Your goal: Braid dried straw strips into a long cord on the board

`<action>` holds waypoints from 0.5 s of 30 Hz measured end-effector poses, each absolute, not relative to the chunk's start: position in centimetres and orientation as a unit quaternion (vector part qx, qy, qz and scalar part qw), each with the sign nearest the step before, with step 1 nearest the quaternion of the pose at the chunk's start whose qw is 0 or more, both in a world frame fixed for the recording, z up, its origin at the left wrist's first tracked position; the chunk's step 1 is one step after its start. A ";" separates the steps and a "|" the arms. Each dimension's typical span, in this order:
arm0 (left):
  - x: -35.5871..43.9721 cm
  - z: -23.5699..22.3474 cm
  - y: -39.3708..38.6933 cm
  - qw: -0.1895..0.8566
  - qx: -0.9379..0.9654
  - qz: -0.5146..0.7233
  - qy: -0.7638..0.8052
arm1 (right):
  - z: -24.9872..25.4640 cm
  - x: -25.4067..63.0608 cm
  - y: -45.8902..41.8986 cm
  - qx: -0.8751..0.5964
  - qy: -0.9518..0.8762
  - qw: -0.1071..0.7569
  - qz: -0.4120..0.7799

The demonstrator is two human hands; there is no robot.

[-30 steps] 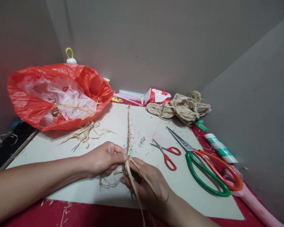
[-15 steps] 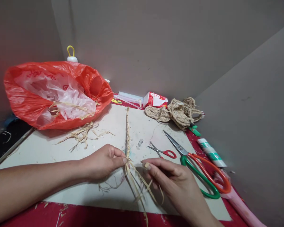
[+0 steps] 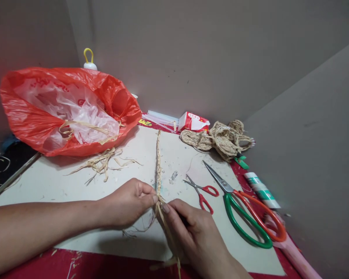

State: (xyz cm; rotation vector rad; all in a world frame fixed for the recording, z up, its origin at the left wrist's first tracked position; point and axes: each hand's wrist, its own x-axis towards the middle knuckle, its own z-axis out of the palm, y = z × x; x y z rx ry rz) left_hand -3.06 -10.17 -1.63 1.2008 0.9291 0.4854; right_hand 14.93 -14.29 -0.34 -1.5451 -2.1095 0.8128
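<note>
A thin straw-coloured braid (image 3: pixel 158 161) runs up the middle of the white board. My left hand (image 3: pixel 132 204) pinches its near end between thumb and fingertips. Right beside it, my right hand (image 3: pixel 196 230) is closed, its thumb and forefinger pinching the loose raffia strands (image 3: pixel 166 224) just below the braided part. Those strands hang toward me, their lower ends blurred. Small red-handled scissors (image 3: pixel 202 190) lie open to the right of the braid. Farther right are large scissors (image 3: pixel 235 203) with one green and one orange handle.
A red plastic bag (image 3: pixel 31 124) stands at the left, with loose raffia (image 3: pixel 104 162) in front of it. Coiled braids (image 3: pixel 223 137) and a red tissue pack (image 3: pixel 193 121) lie at the back right. A green-and-white roll (image 3: pixel 261 190) rests along the white board's (image 3: pixel 110 244) right side.
My right hand has moved left, from holding a strand out to the side to pinching beside my left hand. The view has shifted slightly. My left hand keeps its pinch.
</note>
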 end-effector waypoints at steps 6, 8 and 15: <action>-3.2 -1.3 -10.2 0.700 0.547 0.208 0.410 | -1.5 14.9 -13.8 -0.552 -0.765 0.192 0.271; -3.1 -1.1 -10.2 0.701 0.548 0.204 0.408 | -1.6 15.0 -13.7 -0.554 -0.767 0.192 0.261; -3.0 -1.1 -10.1 0.680 0.575 0.195 0.411 | -2.1 15.2 -13.4 -0.567 -0.762 0.196 0.244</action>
